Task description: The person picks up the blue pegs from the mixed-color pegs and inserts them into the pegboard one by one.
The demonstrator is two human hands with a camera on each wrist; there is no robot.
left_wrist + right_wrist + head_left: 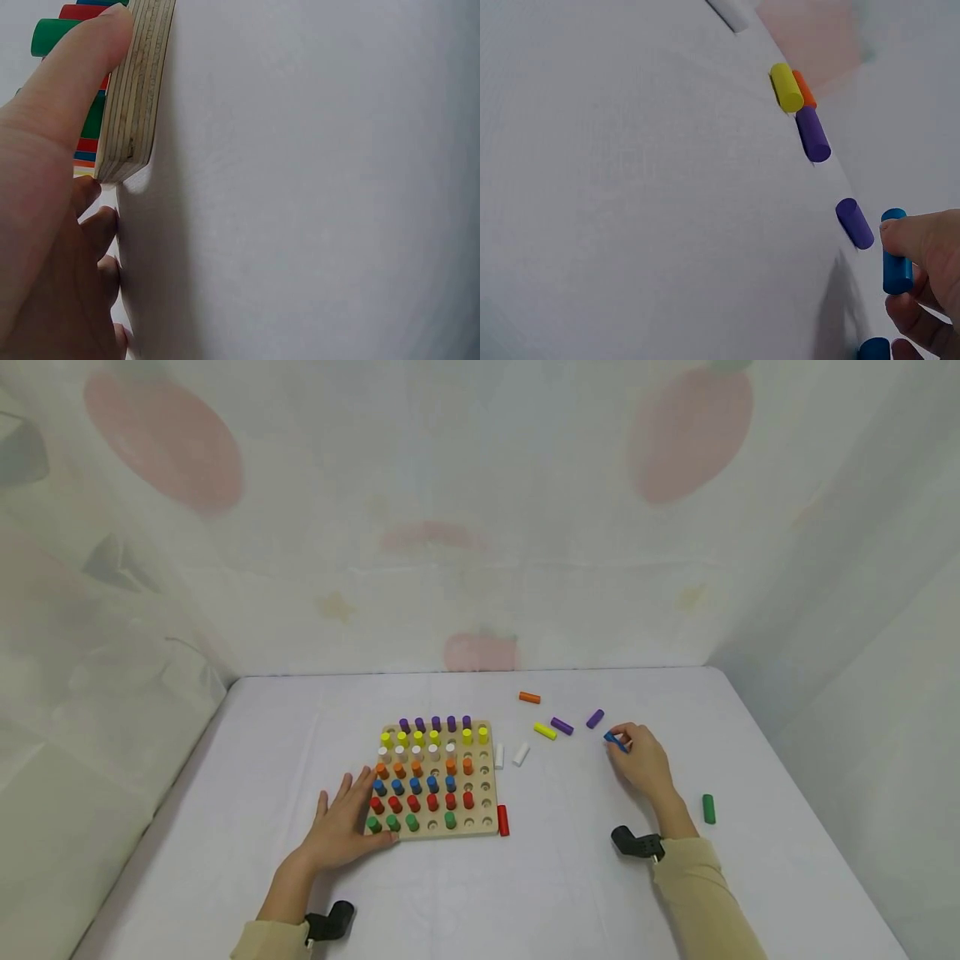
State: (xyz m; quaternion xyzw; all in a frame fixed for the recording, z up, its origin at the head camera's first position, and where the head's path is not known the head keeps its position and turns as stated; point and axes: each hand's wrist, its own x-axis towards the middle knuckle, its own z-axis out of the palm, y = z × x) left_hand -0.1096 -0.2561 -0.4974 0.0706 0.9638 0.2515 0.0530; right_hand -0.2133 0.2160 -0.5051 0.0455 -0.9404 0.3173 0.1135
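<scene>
A wooden pegboard [459, 837] lies on the table, with rows of coloured pegs standing in many of its holes. At its lower left corner, my left hand [341, 828] has its thumb against the front edge and its fingers spread along the left side. To the right of the board, my right hand [643, 762] pinches a blue peg [897, 259] between thumb and fingers. A second blue peg [874, 349] shows by the lower fingers; whether they touch it I cannot tell. Close by on the cloth lies a purple peg [595, 718].
Loose pegs lie right of the board: orange [529, 697], yellow [545, 732], purple [562, 727] and two white, one white peg [521, 754] farther out. A red peg [503, 820] lies beside the board's right edge. Beyond my right wrist is a green peg [708, 808].
</scene>
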